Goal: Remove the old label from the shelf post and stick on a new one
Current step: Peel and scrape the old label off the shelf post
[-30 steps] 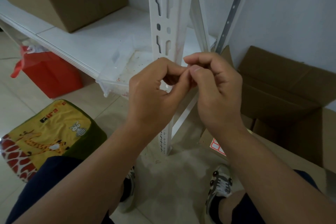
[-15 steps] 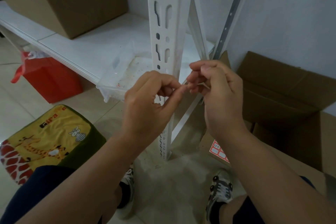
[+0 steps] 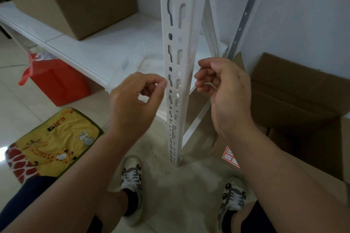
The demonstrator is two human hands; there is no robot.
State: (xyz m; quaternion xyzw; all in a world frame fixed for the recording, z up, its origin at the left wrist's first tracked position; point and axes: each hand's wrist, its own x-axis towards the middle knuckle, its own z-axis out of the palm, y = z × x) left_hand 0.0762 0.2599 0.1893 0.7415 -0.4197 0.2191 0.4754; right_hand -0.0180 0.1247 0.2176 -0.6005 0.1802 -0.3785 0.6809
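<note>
A person's view looking down at their own two bare hands, raised either side of a white slotted metal shelf post (image 3: 178, 73) that stands upright on a pale tiled floor. The left hand (image 3: 135, 104) is just left of the post, thumb and forefinger pinched together close to the post's edge; whether anything tiny is held between them cannot be told. The right hand (image 3: 225, 89) is just right of the post, fingers curled loosely inward into a half-closed fist, not touching the post. The two hands are apart with the post between them. The post face between the hands looks bare apart from its slots, with no label to be made out on it. Low down to the right, partly hidden behind the right forearm, a sheet of red-bordered labels (image 3: 230, 157) lies on a flattened brown cardboard box (image 3: 295, 100). To the left, a white shelf board (image 3: 91, 51) carries another large cardboard box (image 3: 79, 0), with a red bag (image 3: 56, 81) on the floor beneath it and a yellow giraffe-print cushion (image 3: 49, 147) nearer the viewer. Two grey and white sneakers (image 3: 131, 179) are planted on the floor below the hands
</note>
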